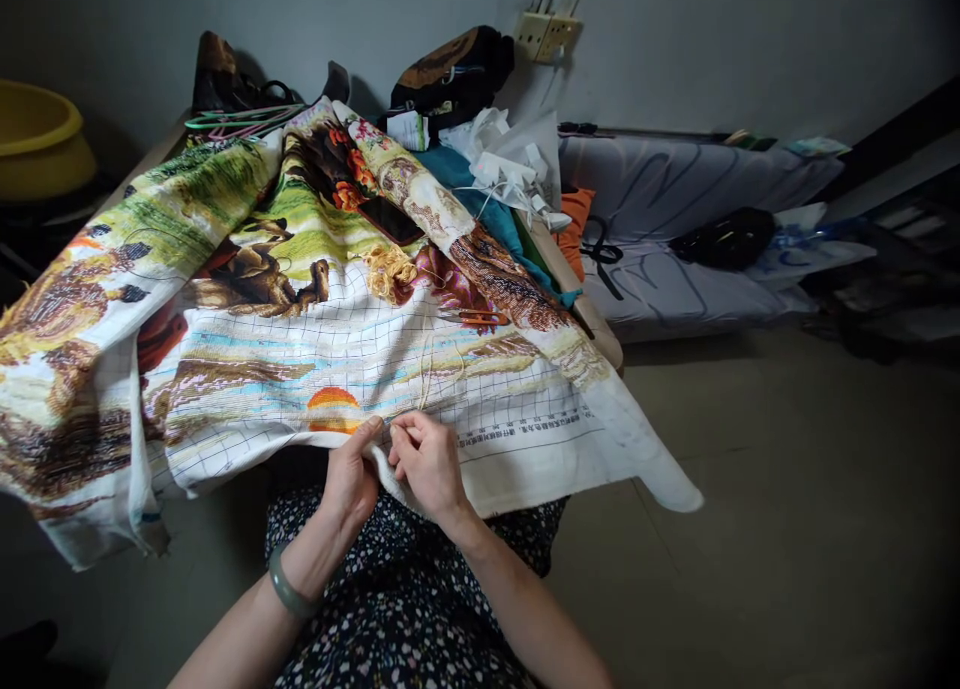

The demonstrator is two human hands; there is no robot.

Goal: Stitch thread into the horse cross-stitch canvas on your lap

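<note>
A large cross-stitch cloth, printed with a grid and partly covered in coloured stitches, spreads over the table and hangs at its front. At the near edge my left hand grips the cloth, thumb on top, just below an orange stitched sun. Close to its right, my right hand is closed in a pinch at the fabric; whatever is between the fingertips is too small to make out. Pale thread trails over the cloth above my right hand. Beyond lie orange-handled thread snips and a tan thread bundle.
A dark phone rests on the cloth near purple-red thread. Behind are a black bag and white plastic bags. A covered sofa stands to the right, a yellow basin at the far left.
</note>
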